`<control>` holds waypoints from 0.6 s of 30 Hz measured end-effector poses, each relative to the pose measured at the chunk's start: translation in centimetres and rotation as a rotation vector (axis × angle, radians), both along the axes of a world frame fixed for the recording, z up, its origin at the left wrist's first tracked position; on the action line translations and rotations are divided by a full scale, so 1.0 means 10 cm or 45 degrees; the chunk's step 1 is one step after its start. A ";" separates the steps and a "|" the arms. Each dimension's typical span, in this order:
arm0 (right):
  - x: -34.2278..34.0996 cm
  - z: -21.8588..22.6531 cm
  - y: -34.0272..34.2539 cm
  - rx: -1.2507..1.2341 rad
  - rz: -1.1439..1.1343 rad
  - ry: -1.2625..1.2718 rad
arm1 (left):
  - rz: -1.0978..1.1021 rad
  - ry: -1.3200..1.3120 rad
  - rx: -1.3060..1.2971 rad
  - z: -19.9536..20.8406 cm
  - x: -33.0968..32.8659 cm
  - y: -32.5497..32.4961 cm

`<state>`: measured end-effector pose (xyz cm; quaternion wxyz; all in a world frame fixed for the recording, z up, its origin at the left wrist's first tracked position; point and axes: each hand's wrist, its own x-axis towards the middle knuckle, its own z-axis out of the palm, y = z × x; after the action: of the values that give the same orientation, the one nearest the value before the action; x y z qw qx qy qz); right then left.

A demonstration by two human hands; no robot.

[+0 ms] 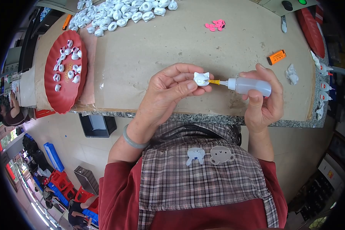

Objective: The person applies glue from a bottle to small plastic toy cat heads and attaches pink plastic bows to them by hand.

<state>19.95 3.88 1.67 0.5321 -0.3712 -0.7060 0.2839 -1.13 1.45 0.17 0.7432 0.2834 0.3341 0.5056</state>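
Between the thumb and fingers of my left hand [172, 86] is a small white cat-head-shaped piece [200, 78] with two pointed ears. My right hand [265, 96] grips a translucent squeeze bottle [251, 86], lying nearly level. Its yellow nozzle tip [215, 82] points left and meets the right side of the white piece, or comes very close to it. Both hands are above the table near its front edge. Whether anything is coming out of the nozzle is too small to tell.
A red scalloped tray [51, 90] at the left carries several small white-and-pink pieces. Many white pieces [120, 13] lie heaped at the back left. Pink pieces [215, 25], an orange box [276, 57], crumpled tissue [291, 74] and small glue bottles [324, 86] lie toward the right.
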 end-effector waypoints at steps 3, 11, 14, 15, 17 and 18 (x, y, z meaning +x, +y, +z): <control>-0.01 0.02 0.00 -0.010 -0.007 0.016 | -0.001 -0.044 -0.032 0.00 0.00 0.00; 0.01 0.03 0.00 -0.008 -0.007 -0.002 | -0.025 -0.166 -0.050 -0.02 -0.04 0.00; 0.02 0.03 0.00 -0.010 -0.008 -0.010 | -0.020 -0.173 -0.042 -0.03 -0.04 0.01; 0.02 0.04 0.00 -0.012 -0.010 -0.016 | -0.014 -0.174 -0.034 -0.04 -0.04 0.01; 0.03 0.05 0.00 -0.010 -0.004 -0.029 | -0.004 -0.165 -0.030 -0.03 -0.03 0.01; 0.03 0.05 0.00 -0.008 0.004 -0.042 | 0.007 -0.155 -0.026 -0.03 -0.03 0.01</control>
<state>20.21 3.85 2.17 0.5188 -0.3765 -0.7143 0.2808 -1.44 1.57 -0.10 0.7637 0.2437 0.2943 0.5204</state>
